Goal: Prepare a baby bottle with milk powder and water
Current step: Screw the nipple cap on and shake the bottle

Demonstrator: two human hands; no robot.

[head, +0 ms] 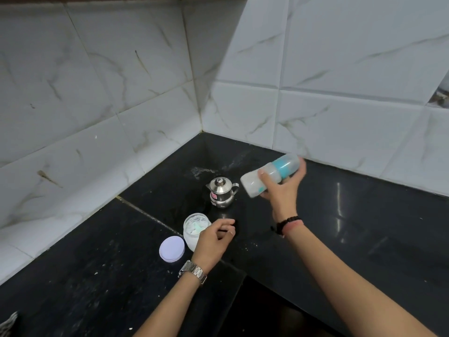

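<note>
My right hand [281, 188] grips a baby bottle [269, 175] above the black counter; the bottle lies tilted nearly sideways, its teal collar and clear cap up to the right, and looks blurred. Milky white shows inside its lower part. My left hand [213, 235] hovers with loosely curled fingers and holds nothing, just right of an open jar of white milk powder [194, 229]. A pale scoop lies in the jar. The jar's white lid [172, 248] lies flat to its left. A small lidded steel pot [221, 192] stands behind the jar.
The black stone counter [352, 215] forms a corner against white marble-look tiled walls [121, 93]. White powder specks and a wet smear mark the counter near the corner. The counter's inner edge drops off at the bottom centre.
</note>
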